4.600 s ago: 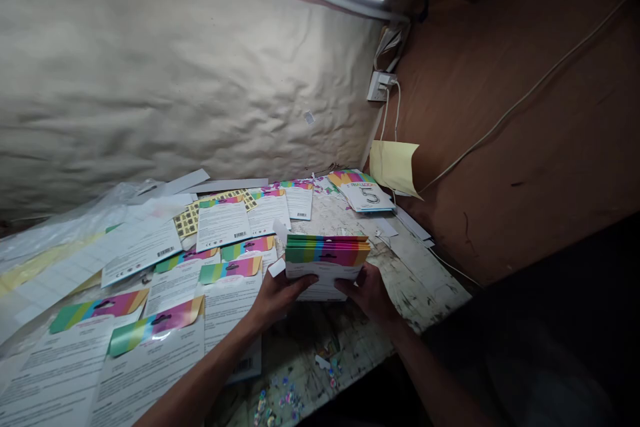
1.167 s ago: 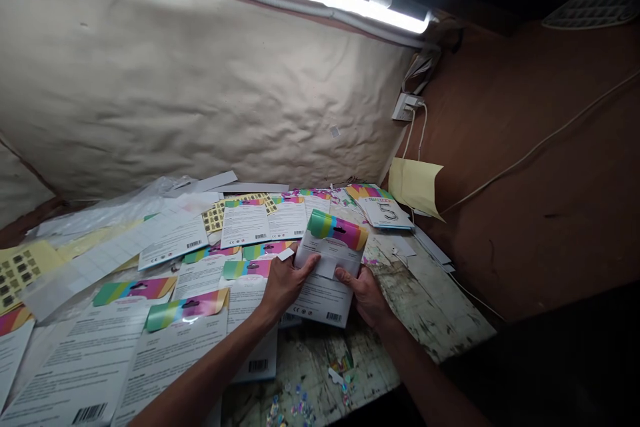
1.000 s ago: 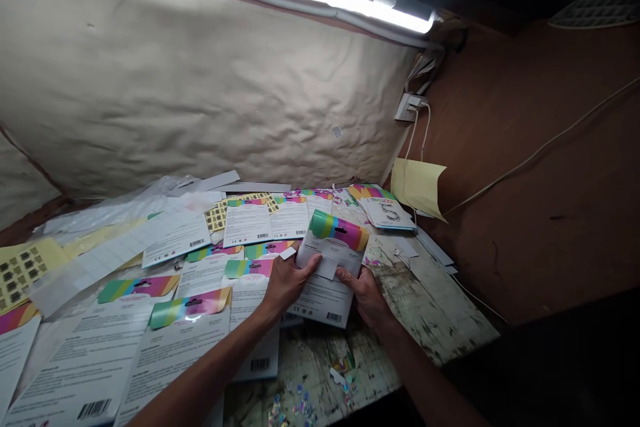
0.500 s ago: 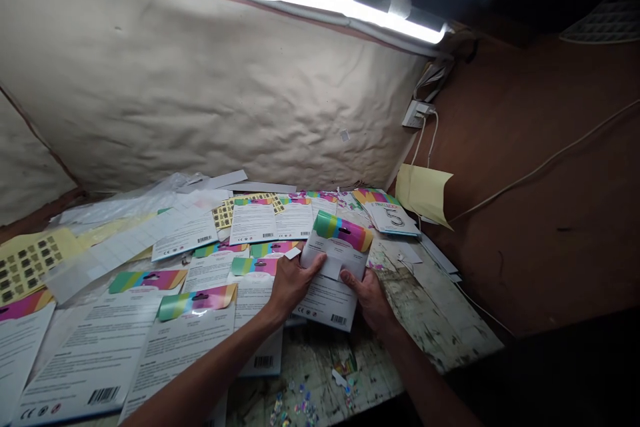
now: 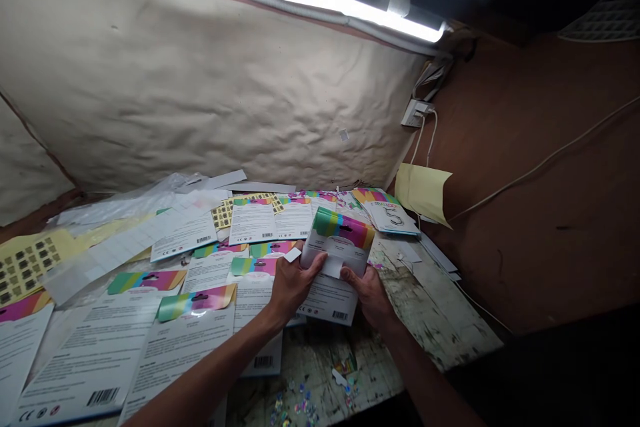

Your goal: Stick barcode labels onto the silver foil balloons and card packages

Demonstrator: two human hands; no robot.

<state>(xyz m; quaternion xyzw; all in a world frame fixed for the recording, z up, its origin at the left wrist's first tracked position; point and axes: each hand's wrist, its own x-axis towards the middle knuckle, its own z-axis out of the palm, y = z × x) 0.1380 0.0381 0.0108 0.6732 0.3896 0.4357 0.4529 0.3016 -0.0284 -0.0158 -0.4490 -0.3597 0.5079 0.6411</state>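
Observation:
In the middle of the head view, a white packet with a rainbow flap [image 5: 327,293] is held up at a slant above the table. Its printed back, with a barcode near the bottom, faces me. My left hand [image 5: 295,280] grips its left edge, thumb on the front; my right hand [image 5: 370,293] grips the right edge the same way. Both thumbs press beside a blank white label [image 5: 334,268] lying across the packet's middle. A small white piece of paper [image 5: 293,255] sticks out by my left fingers. The fingers behind the packet are hidden.
Several similar packets [image 5: 195,340] cover the table's left half. Yellow sticker sheets [image 5: 33,263] and white strips [image 5: 135,240] lie behind them. A stack of packets marked 5 [image 5: 395,217] sits at the back right. Shiny confetti [image 5: 305,407] is scattered at the front edge.
The packet's lower edge has risen slightly and it tips a little more in my hands. Both hands keep their hold; the things on the table have not moved.

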